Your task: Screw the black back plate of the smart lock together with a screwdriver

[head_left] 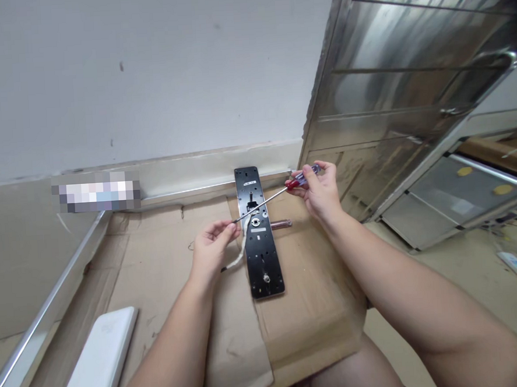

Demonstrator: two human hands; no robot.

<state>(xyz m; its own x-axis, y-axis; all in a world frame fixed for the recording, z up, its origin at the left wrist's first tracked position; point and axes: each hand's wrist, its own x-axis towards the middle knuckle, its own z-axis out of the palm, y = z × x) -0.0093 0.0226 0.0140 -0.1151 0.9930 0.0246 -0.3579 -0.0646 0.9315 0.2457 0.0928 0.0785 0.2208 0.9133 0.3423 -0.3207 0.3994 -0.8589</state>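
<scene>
1. Logging head view: right hand pinching a red-and-clear plastic-handled screwdriver by its grip; left hand pinching the tip of its long steel shaft.
2. Shaft crossing above a long black metal lock plate, lying flat on brown corrugated cardboard between both hands; white cable beside left hand.

Bare left hand, bare right hand, bare forearms, bare leg.
</scene>
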